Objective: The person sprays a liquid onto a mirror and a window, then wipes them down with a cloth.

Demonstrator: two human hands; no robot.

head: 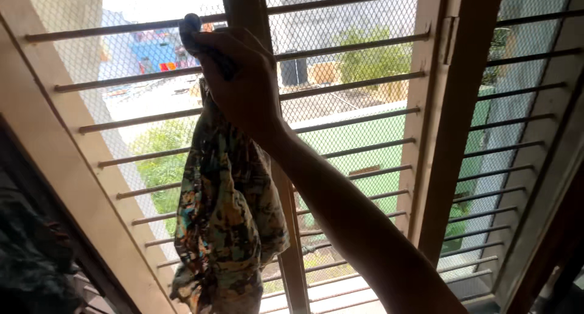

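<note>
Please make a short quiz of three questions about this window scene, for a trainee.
1. True or false: the raised hand holds a patterned cloth against the window grille.
2. How does the cloth hang? A) spread flat on the sill B) bunched, hanging down below the hand C) tied around a bar
3. Fill in: the bars of the grille run ____.

Key: 1 true; 2 B; 3 horizontally. The view does not settle which hand it is.

Matt patterned cloth (228,217), wood frame (435,138)
</note>
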